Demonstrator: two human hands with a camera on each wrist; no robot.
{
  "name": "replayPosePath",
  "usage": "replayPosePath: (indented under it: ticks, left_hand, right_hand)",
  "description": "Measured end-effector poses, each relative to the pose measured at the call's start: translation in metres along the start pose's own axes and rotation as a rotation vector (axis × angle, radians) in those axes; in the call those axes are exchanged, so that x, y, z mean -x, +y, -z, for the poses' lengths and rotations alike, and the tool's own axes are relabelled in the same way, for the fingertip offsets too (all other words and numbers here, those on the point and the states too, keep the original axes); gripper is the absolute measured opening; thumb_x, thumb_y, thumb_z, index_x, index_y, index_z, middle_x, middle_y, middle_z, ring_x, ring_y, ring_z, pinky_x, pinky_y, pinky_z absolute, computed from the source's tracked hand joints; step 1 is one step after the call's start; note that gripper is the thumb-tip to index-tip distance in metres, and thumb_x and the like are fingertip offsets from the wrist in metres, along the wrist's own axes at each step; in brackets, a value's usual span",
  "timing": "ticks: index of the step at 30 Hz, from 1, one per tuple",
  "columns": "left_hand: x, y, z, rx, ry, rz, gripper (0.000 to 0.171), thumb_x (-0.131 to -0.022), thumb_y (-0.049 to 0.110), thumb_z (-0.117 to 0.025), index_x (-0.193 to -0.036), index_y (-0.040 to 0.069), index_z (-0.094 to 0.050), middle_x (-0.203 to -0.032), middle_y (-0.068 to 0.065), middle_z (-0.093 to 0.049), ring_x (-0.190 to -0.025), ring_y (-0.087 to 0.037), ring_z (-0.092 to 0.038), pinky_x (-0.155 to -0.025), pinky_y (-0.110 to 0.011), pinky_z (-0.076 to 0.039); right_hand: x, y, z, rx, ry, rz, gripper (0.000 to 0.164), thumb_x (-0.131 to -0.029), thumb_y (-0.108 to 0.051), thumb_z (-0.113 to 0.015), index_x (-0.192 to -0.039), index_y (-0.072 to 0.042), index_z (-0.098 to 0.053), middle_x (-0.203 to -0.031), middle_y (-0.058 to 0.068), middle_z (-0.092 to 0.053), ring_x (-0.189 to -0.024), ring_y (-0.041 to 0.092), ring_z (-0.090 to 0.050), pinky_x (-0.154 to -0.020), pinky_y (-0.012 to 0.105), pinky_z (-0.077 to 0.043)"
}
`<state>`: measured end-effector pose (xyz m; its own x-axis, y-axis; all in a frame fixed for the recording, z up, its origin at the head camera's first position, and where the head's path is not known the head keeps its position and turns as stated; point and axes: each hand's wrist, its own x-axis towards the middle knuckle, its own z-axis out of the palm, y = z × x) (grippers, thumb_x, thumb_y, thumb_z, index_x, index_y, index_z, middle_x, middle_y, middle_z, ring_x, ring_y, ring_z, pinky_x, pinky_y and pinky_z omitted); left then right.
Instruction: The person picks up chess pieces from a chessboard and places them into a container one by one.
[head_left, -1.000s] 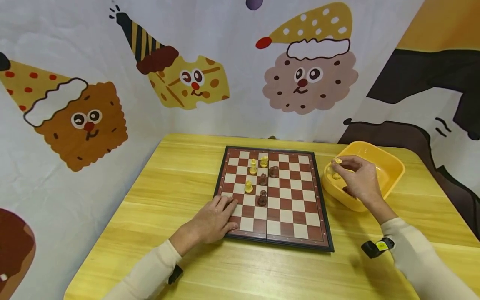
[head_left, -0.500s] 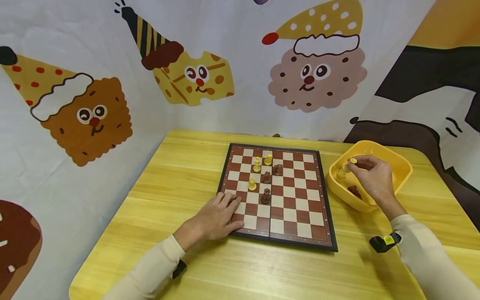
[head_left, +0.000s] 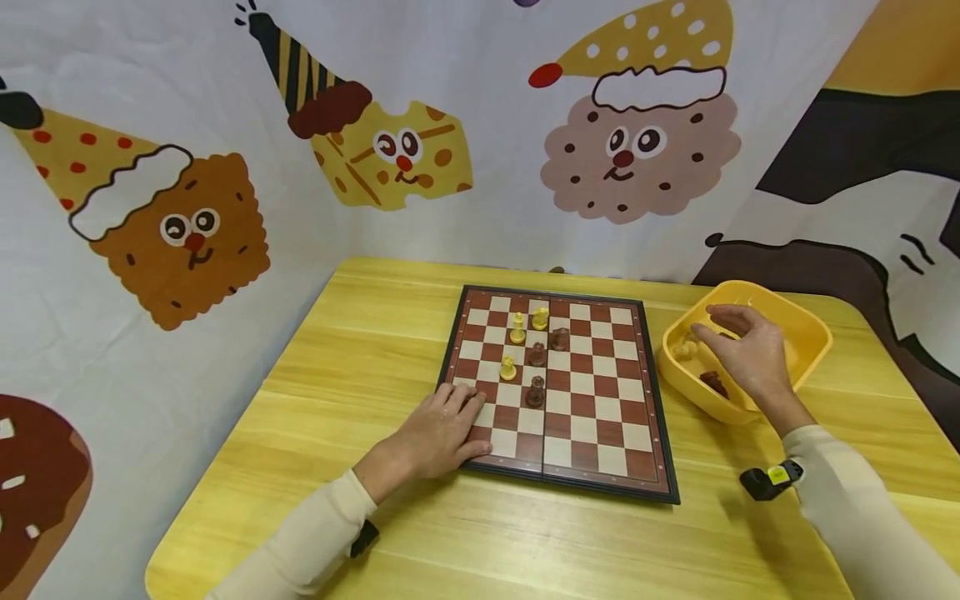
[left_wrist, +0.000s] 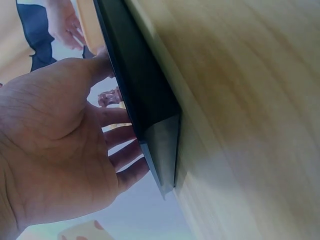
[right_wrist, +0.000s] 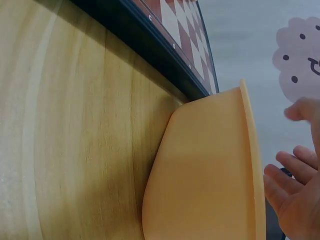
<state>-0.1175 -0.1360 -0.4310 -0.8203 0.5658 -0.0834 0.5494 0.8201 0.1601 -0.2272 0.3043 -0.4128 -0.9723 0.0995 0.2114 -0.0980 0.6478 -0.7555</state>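
Six pieces (head_left: 517, 330) remain on the chessboard (head_left: 596, 408) my relaxed left hand (head_left: 437, 429) touches; more pieces (head_left: 714, 384) lie in the box (head_left: 806, 332) near the desk's (head_left: 300, 367) right edge, below my spread, empty right hand (head_left: 757, 357).

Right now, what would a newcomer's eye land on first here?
Probably the cartoon snacks in pointed hats on the white backdrop behind the table. Next, the checkered chessboard on the table, holding three yellow pieces and three brown pieces, the left hand resting at its near left corner. Right of the board, the right hand is over a yellow tub.
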Motion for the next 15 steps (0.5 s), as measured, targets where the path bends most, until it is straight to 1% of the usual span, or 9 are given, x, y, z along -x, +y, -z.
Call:
replayPosePath:
  ticks: [1,2,4,6,8,10,12,14,15]
  left_hand:
    - [0.000,-0.001,0.000,0.002,0.005,0.000,0.071,-0.102,0.049,-0.058,-0.149,-0.003,-0.046,-0.142,-0.019,-0.046,-0.124,-0.034,-0.044,-0.108,-0.048,-0.037]
    - [0.000,-0.001,0.000,0.002,0.007,0.001,0.071,-0.102,0.049,-0.058,-0.149,-0.003,-0.046,-0.141,-0.019,-0.046,-0.124,-0.033,-0.044,-0.108,-0.048,-0.037]
    - [0.000,-0.003,-0.001,-0.003,0.019,-0.003,0.071,-0.102,0.049,-0.058,-0.148,-0.003,-0.046,-0.140,-0.019,-0.046,-0.122,-0.033,-0.044,-0.107,-0.048,-0.038]
    - [0.000,-0.004,-0.001,-0.010,0.026,-0.004,0.071,-0.101,0.049,-0.059,-0.148,-0.004,-0.046,-0.140,-0.019,-0.047,-0.122,-0.033,-0.044,-0.106,-0.048,-0.038]
    - [0.000,-0.004,0.000,-0.013,0.025,-0.009,0.071,-0.101,0.049,-0.059,-0.148,-0.004,-0.047,-0.140,-0.019,-0.047,-0.122,-0.033,-0.044,-0.106,-0.047,-0.038]
    - [0.000,-0.003,0.000,-0.007,0.022,-0.014,0.072,-0.101,0.049,-0.059,-0.147,-0.004,-0.047,-0.140,-0.019,-0.046,-0.121,-0.033,-0.044,-0.106,-0.047,-0.039]
    - [0.000,-0.003,0.000,-0.006,0.021,-0.018,0.072,-0.101,0.049,-0.059,-0.147,-0.004,-0.047,-0.140,-0.019,-0.046,-0.121,-0.033,-0.044,-0.105,-0.047,-0.039]
    - [0.000,-0.003,-0.002,-0.003,0.028,-0.017,0.072,-0.101,0.049,-0.059,-0.147,-0.005,-0.047,-0.139,-0.018,-0.046,-0.120,-0.032,-0.044,-0.105,-0.047,-0.039]
    - [0.000,-0.003,-0.003,-0.009,0.034,-0.015,0.072,-0.101,0.050,-0.059,-0.147,-0.004,-0.047,-0.139,-0.018,-0.046,-0.120,-0.032,-0.044,-0.104,-0.046,-0.040]
  right_hand:
    - [0.000,-0.001,0.000,0.000,-0.005,-0.006,0.055,-0.098,-0.038,-0.068,-0.133,0.004,-0.061,-0.131,0.027,-0.061,-0.116,0.026,-0.062,-0.078,0.008,-0.044]
    - [-0.001,-0.002,0.000,-0.002,-0.007,-0.009,0.055,-0.099,-0.040,-0.066,-0.133,0.004,-0.061,-0.132,0.025,-0.062,-0.115,0.023,-0.061,-0.078,0.009,-0.044]
    - [0.000,-0.003,0.000,0.006,-0.006,-0.005,0.054,-0.101,-0.042,-0.061,-0.133,0.001,-0.062,-0.130,0.021,-0.063,-0.108,0.009,-0.060,-0.076,0.010,-0.042]
    - [0.001,-0.003,0.000,0.008,-0.007,0.011,0.051,-0.103,-0.041,-0.058,-0.133,0.000,-0.063,-0.129,0.019,-0.064,-0.102,-0.003,-0.054,-0.076,0.012,-0.042]
    - [0.003,-0.004,0.001,0.018,-0.007,0.032,0.049,-0.104,-0.039,-0.057,-0.133,-0.001,-0.064,-0.128,0.019,-0.064,-0.101,-0.005,-0.053,-0.077,0.013,-0.041]
    - [0.006,-0.006,0.001,0.034,-0.010,0.053,0.047,-0.105,-0.037,-0.056,-0.133,-0.001,-0.064,-0.129,0.021,-0.064,-0.107,0.005,-0.056,-0.077,0.012,-0.041]
    - [0.008,-0.008,0.001,0.029,-0.025,0.067,0.047,-0.105,-0.035,-0.056,-0.135,-0.001,-0.063,-0.133,0.024,-0.061,-0.118,0.020,-0.058,-0.079,0.010,-0.042]
    - [0.008,-0.011,0.000,0.017,-0.052,0.076,0.048,-0.106,-0.035,-0.055,-0.139,0.000,-0.060,-0.139,0.025,-0.057,-0.126,0.036,-0.054,-0.082,0.009,-0.044]
    - [0.008,-0.013,-0.001,0.006,-0.065,0.079,0.049,-0.106,-0.035,-0.054,-0.141,0.000,-0.058,-0.141,0.025,-0.055,-0.126,0.042,-0.052,-0.083,0.009,-0.045]
